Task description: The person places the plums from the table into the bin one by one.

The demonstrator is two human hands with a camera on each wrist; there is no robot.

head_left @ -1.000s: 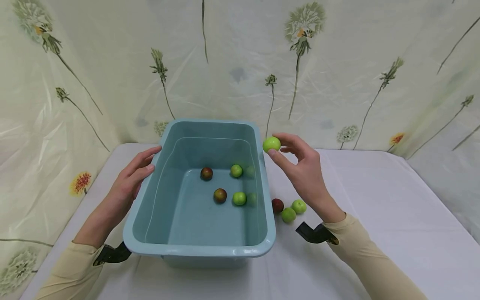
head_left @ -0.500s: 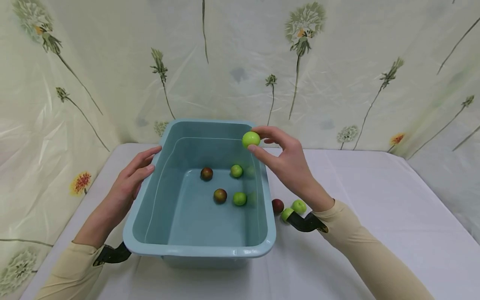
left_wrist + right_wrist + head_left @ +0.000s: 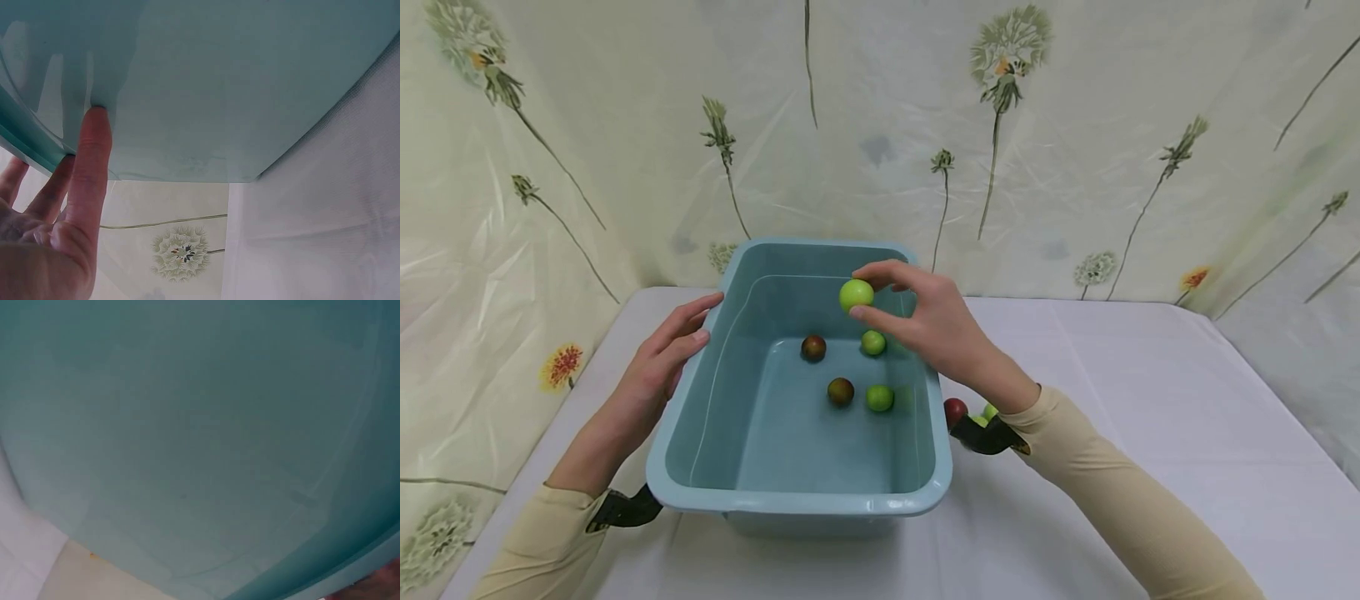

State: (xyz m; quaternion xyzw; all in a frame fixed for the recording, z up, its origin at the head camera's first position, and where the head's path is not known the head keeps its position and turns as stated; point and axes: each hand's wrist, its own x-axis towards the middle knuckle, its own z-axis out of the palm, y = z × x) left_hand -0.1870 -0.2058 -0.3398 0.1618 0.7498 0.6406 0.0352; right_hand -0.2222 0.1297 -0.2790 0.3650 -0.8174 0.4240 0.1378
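Between thumb and fingers, my right hand (image 3: 936, 321) pinches a small round green fruit (image 3: 856, 296) over the far right part of a blue plastic basin (image 3: 797, 500). In the right wrist view the basin's outer wall (image 3: 187, 444) fills most of the picture, and only a sliver of hand shows at the bottom right corner. My left hand (image 3: 651, 379) rests straight fingers on the basin's left rim; in the left wrist view one digit (image 3: 94, 144) touches the outer wall. Inside the basin lie two dark reddish-brown fruits (image 3: 813, 347) and two green fruits (image 3: 879, 397).
A white cloth (image 3: 1120, 392) covers the table. Right of the basin, a dark red fruit (image 3: 955, 412) and green fruits (image 3: 990, 412) lie on it, partly hidden by the black wrist strap (image 3: 988, 437). A dandelion-patterned sheet (image 3: 880, 125) hangs behind and at the sides.
My right hand has carried the green fruit leftward from outside the basin's right rim to above its inside. The left hand and the basin have stayed put.
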